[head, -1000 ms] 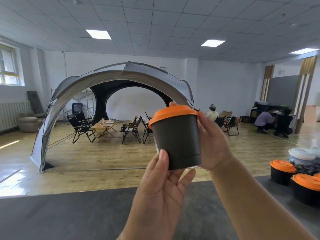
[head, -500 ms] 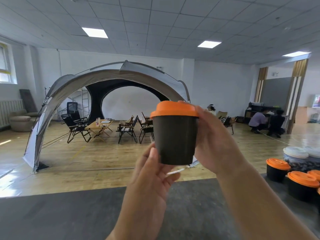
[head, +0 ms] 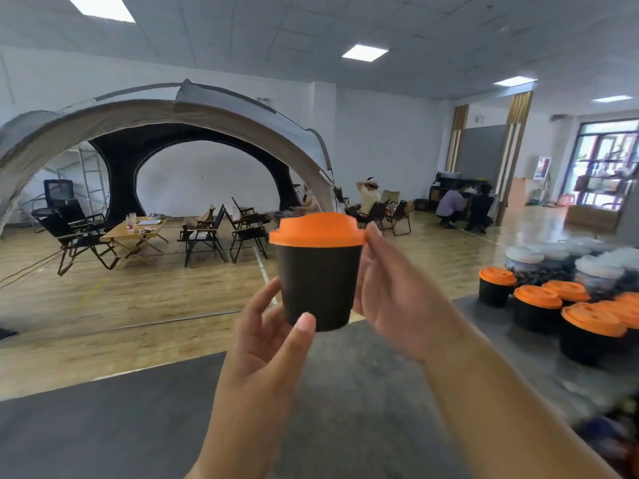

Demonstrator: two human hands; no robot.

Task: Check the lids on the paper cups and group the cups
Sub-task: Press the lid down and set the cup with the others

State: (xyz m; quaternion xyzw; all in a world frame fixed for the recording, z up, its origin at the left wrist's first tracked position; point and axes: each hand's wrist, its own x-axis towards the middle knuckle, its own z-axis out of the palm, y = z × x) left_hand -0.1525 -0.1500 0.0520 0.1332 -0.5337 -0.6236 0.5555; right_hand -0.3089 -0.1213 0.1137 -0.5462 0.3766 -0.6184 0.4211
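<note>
Above the near edge of the grey table (head: 345, 409), at chest height, the left hand (head: 273, 340) pinches the foot of a black cup (head: 320, 288), thumb in front and fingers behind. The right hand (head: 390, 305) clasps its far side, one fingertip laid on the rim of the orange lid (head: 316, 229); its other fingers are hidden behind the cup. The cup stands upright, and the lid looks level and seated.

I'd guess it is light, thin-walled paper that dents if squeezed, so the stiffer foot and the rim under the lid are the places to hold. A hard press on one edge could tip the lid off.

To the right on the table stands a group of orange-lidded cups (head: 537, 307), with white-lidded tubs (head: 524, 262) just behind. Across the wooden floor is a tent (head: 166, 112).
</note>
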